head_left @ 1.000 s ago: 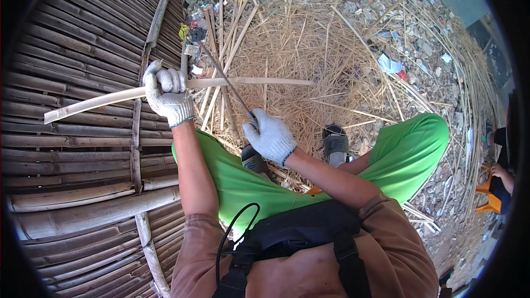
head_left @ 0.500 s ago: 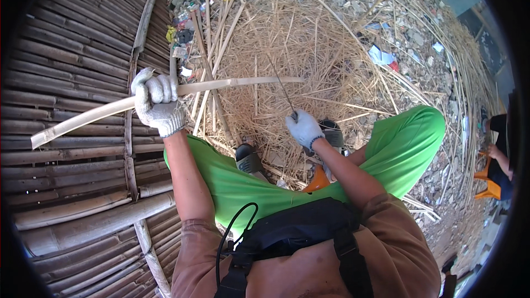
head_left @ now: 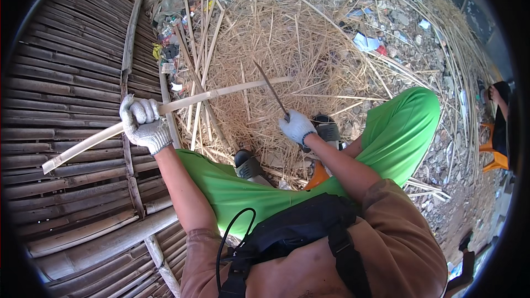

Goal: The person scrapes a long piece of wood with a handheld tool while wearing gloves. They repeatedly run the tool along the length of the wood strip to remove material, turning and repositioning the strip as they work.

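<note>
Bamboo slats: dark panel (head_left: 66, 91) fills the left; its outer edge is lost in the black fisheye rim.
Bamboo strip: pale strip (head_left: 201, 97), running from over the slats, through the left glove, to above the straw; middle stretch hidden by the glove, thin far end hard to separate from the straw behind.
Left hand: gloved hand (head_left: 144, 124), fingers curled closed around the strip; palm side not seen.
Left sandal: grey sandal (head_left: 247, 165), partly covered by the trousers.
Blade: narrow dark blade (head_left: 272, 91), slanting across the strip near its far end; contact cannot be told. Handle mostly concealed.
Right hand: gloved hand (head_left: 297, 128), closed on the blade's handle; individual fingers hard to make out.
Orange seat: small part (head_left: 317, 175) visible, the remainder behind trousers and forearm.
Right sandal: dark sandal (head_left: 327, 128), partly blocked by the right hand.
Co-worker: dark-clothed person (head_left: 501, 99) by an orange chair (head_left: 494, 152), both cut by the rim; this person's activity unclear.
</note>
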`<action>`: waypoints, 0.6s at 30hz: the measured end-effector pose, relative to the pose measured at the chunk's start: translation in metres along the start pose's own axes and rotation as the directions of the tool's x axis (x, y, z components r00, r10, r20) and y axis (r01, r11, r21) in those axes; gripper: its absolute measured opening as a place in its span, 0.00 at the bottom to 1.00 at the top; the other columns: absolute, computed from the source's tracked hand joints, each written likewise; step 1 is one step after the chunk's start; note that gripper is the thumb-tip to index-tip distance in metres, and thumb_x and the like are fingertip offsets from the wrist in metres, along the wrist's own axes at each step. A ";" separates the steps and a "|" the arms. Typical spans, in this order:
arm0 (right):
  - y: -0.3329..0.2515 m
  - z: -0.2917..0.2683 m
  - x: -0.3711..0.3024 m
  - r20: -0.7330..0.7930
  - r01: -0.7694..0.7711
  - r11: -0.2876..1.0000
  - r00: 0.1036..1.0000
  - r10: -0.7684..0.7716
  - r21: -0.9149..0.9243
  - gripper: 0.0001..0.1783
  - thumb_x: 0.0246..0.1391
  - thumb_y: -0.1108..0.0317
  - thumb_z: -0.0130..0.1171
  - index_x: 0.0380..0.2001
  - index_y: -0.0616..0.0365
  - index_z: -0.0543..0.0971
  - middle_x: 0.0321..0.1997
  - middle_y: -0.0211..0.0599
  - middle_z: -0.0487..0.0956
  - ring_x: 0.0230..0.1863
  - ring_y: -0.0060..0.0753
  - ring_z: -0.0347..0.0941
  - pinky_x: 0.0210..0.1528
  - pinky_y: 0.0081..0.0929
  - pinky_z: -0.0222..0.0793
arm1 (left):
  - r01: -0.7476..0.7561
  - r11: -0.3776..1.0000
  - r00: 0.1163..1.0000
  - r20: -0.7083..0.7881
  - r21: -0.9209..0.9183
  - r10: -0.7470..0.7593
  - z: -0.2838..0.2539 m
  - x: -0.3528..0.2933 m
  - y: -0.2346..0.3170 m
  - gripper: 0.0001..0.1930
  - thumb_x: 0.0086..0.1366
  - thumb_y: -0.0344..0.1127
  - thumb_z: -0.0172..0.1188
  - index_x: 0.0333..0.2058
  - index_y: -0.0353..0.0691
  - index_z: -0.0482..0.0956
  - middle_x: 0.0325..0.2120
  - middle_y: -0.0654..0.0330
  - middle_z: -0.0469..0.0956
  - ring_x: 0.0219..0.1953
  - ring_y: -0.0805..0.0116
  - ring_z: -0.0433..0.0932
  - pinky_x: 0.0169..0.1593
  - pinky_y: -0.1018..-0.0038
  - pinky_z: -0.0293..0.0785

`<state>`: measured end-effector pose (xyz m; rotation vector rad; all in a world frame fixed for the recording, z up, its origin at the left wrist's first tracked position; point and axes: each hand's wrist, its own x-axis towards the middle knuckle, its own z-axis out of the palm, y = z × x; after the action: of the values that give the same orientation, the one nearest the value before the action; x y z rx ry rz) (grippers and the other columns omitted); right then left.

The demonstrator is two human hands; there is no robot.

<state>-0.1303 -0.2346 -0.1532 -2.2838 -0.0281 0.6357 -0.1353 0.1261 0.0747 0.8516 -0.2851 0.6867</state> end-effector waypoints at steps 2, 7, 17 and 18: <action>0.004 -0.002 0.001 0.010 -0.019 1.000 1.000 0.019 0.008 0.30 0.63 0.44 0.57 0.47 0.65 0.81 0.45 0.64 0.84 0.50 0.64 0.83 0.55 0.52 0.77 | -0.019 1.000 0.999 0.033 -0.007 0.019 0.006 -0.001 -0.002 0.20 0.78 0.45 0.53 0.46 0.30 0.82 0.14 0.70 0.57 0.14 0.76 0.50 0.21 0.74 0.50; 0.006 -0.001 0.002 0.001 -0.033 0.999 0.999 0.033 0.012 0.30 0.63 0.44 0.57 0.49 0.65 0.82 0.47 0.63 0.85 0.51 0.63 0.82 0.56 0.51 0.78 | 0.020 0.994 0.984 0.179 -0.106 0.000 0.009 0.000 0.001 0.46 0.68 0.72 0.60 0.62 0.30 0.77 0.23 0.66 0.63 0.25 0.70 0.60 0.35 0.69 0.61; -0.004 -0.009 -0.006 -0.046 0.005 0.997 0.999 -0.001 0.075 0.29 0.62 0.46 0.57 0.46 0.66 0.83 0.44 0.62 0.86 0.49 0.62 0.84 0.53 0.51 0.79 | 0.113 0.983 0.963 0.260 -0.143 -0.073 0.020 0.013 -0.008 0.38 0.62 0.76 0.63 0.47 0.42 0.85 0.25 0.68 0.67 0.31 0.68 0.60 0.39 0.67 0.54; -0.008 -0.007 -0.008 -0.078 0.027 0.995 0.997 -0.019 0.101 0.29 0.62 0.46 0.57 0.45 0.67 0.83 0.43 0.61 0.86 0.48 0.62 0.84 0.53 0.51 0.79 | 0.115 0.985 0.972 0.217 -0.129 -0.085 0.023 0.011 -0.011 0.38 0.62 0.76 0.63 0.46 0.42 0.85 0.23 0.69 0.66 0.29 0.70 0.60 0.38 0.68 0.54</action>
<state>-0.1324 -0.2356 -0.1403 -2.2044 0.0144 0.5247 -0.1190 0.1081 0.0874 0.7984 -0.4733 0.4760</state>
